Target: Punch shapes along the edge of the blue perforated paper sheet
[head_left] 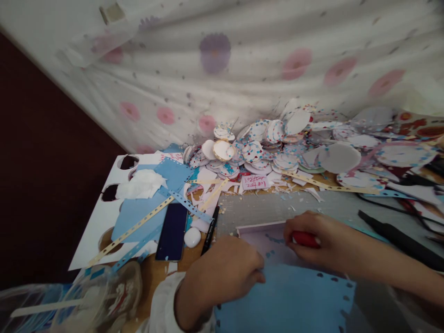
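A light blue sheet of paper [284, 296] lies at the front, with small dark cut-outs along its right edge. My left hand [225, 273] is closed, its curled fingers at the sheet's upper left edge and seeming to grip it. My right hand [312, 236] is wrapped around a small red tool [305, 239], just beyond the sheet. Most of that tool is hidden in my palm, so its exact kind does not show. Between and below my hands is a shallow pale tray [258, 236] holding tiny blue paper bits [269, 254].
Decorated paper discs [256, 148] are heaped along the back against a flowered cloth [215, 51]. To the left are a phone [171, 231], a white round case [192, 237], a black marker [210, 231], and punched paper strips [135, 226]. A black tool [398, 236] lies at right.
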The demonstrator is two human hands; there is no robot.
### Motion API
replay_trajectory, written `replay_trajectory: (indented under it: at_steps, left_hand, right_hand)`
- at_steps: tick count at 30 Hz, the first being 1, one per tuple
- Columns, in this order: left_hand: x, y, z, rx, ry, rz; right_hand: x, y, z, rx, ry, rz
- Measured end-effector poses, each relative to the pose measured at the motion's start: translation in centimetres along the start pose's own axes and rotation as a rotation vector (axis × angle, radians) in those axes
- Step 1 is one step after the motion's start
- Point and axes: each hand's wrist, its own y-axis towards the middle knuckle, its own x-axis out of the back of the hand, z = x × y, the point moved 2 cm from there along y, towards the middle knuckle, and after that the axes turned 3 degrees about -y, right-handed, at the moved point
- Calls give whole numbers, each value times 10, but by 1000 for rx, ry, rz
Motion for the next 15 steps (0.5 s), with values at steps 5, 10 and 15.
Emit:
replay_trajectory:
  at_steps: [5,10,15]
  left_hand:
    - [2,0,-1,-1,-1,-8]
    - [9,-1,5,-24,-77,-16]
    - [11,-1,14,-37,-224,-34]
  right_hand:
    - [-1,6,-1,-36,-9,7]
    - [7,-5,-6,-54,191,-20]
    - [19,-27,0,5,219,-63]
